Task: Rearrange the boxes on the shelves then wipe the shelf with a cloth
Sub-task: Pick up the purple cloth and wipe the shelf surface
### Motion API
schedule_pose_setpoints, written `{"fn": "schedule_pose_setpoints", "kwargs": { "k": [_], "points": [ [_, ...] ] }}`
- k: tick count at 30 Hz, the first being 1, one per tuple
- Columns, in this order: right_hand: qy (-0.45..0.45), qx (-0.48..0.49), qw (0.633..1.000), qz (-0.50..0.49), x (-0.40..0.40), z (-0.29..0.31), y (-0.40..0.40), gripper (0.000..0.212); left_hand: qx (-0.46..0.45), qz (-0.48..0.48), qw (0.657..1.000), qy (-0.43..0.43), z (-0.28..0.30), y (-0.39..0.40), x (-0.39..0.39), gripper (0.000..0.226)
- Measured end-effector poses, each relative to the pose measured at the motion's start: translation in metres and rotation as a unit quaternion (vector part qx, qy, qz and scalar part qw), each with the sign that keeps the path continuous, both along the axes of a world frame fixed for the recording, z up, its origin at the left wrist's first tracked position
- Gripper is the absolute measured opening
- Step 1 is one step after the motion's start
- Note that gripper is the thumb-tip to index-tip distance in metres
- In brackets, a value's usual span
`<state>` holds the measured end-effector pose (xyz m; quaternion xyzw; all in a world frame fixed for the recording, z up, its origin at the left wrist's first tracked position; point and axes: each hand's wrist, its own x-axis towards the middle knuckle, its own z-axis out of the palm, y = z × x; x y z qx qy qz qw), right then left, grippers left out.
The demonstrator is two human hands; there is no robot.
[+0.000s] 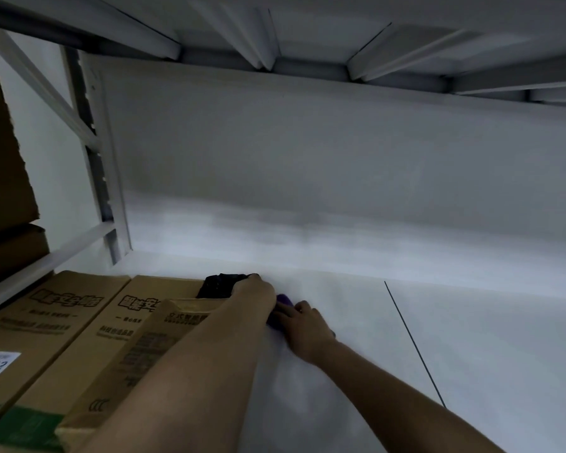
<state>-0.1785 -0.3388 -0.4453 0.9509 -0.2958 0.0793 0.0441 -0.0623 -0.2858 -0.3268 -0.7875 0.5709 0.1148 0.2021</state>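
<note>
Head view — white shelf (406, 322): three cardboard boxes (62, 322) lie side by side at its left. Left hand (255, 291), fingers curled round a black object (221, 284). Right hand (304, 325), fingers spread flat — pressing a purple cloth (283, 300) onto the shelf beside the boxes.

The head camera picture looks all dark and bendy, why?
Head view: dim light under the upper shelf, the back wall grey and hazy; the wide lens bends the shelf post and beams; the arms cast a soft shadow on the white shelf; the purple cloth looks blurred.
</note>
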Motion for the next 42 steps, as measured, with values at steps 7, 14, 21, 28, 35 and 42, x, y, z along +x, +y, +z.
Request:
{"fn": "schedule_pose_setpoints", "kwargs": {
  "k": [7, 14, 21, 28, 35, 42],
  "points": [
    [-0.008, -0.043, 0.996, 0.08, -0.05, -0.003, 0.003, 0.057, -0.022, -0.023, 0.998, -0.055, -0.003, -0.001, -0.003, 0.053],
    [-0.002, 0.012, 0.982, -0.19, -0.019, 0.014, 0.015, 0.047, -0.037, -0.045, 0.991, -0.118, -0.003, -0.003, -0.014, 0.056],
    [0.028, -0.014, 0.998, -0.06, -0.036, 0.0, 0.014, 0.057, -0.082, -0.137, 0.978, -0.137, -0.007, -0.003, -0.026, 0.048],
    [0.037, 0.03, 0.95, -0.31, -0.088, 0.02, 0.006, 0.049, -0.093, -0.182, 0.972, -0.115, -0.017, 0.002, -0.044, 0.05],
    [0.059, 0.008, 0.99, -0.13, -0.07, 0.019, 0.009, 0.047, -0.09, -0.189, 0.976, -0.056, -0.049, 0.006, -0.057, 0.049],
    [0.043, 0.03, 0.93, -0.363, -0.129, 0.016, -0.002, 0.05, -0.089, -0.19, 0.977, -0.048, -0.064, 0.007, -0.064, 0.051]
  ]
}}
